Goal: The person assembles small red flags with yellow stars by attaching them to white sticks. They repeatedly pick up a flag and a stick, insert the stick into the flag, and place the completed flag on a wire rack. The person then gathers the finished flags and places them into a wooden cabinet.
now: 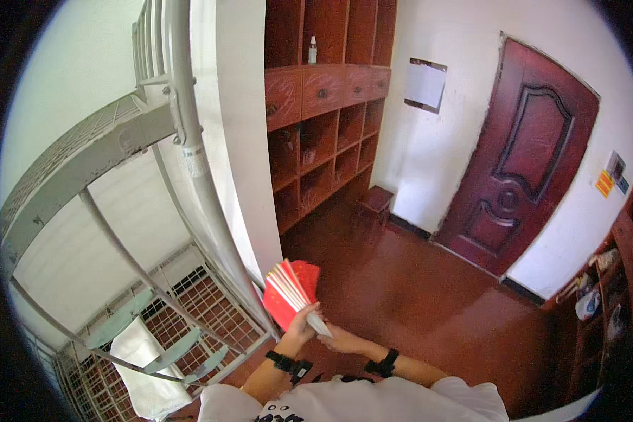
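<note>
A bundle of what look like small red flags (302,276) on white sticks is held out in front of me, the red part fanned upward and to the left. My left hand (301,325) is closed round the white sticks just below the red part. My right hand (342,340) is at the lower end of the sticks, its fingers closed against them. Its fingertips are partly hidden, but it appears to grip the same bundle. Black straps circle both of my wrists.
To the left stands a grey metal bunk bed (119,133) with a ladder and a white cloth (144,366) on its lower mesh. Ahead are a red-brown wooden shelf unit (323,95), a small stool (375,200) and a dark red door (524,165). Another shelf (591,330) lines the right side.
</note>
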`<state>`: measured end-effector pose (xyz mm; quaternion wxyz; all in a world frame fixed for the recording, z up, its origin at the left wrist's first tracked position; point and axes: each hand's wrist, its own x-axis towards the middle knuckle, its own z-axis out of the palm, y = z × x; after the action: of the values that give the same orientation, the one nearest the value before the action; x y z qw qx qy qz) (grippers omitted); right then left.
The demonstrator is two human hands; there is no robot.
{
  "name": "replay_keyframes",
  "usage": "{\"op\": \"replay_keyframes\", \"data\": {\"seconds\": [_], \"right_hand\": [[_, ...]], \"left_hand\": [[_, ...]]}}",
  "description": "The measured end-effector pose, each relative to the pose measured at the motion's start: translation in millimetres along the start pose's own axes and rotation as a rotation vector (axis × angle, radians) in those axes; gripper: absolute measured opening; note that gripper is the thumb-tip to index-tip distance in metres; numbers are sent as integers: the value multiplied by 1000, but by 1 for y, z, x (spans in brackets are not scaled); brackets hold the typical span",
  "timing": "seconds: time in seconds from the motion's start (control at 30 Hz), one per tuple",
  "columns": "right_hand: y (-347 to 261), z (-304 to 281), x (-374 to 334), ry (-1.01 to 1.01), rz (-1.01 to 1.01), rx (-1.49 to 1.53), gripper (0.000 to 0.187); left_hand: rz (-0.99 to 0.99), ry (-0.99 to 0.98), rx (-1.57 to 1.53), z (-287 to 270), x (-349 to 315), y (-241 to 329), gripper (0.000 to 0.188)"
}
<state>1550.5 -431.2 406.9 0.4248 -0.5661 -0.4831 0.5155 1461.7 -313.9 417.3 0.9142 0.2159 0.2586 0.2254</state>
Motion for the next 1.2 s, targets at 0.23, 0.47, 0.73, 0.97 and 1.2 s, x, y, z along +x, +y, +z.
{"op": "replay_keyframes", "data": {"seconds": [0.23,0.47,0.73,0.97,1.2], "right_hand": [[-11,-57,25,-66,-202,-296,46],[6,-75,17,-14,-208,-273,45],[18,-57,32,-151,-321,-213,48],[14,-42,35,-218,-235,-183,50],[56,-55,38,-108,-309,-131,42]], "left_hand": [[142,77,-175,14,53,-15,33],[59,54,-205,23,73,-30,32],[76,107,-282,-17,64,-30,36],[155,210,-232,-25,47,-26,42],[53,204,-155,6,50,-29,38]]}}
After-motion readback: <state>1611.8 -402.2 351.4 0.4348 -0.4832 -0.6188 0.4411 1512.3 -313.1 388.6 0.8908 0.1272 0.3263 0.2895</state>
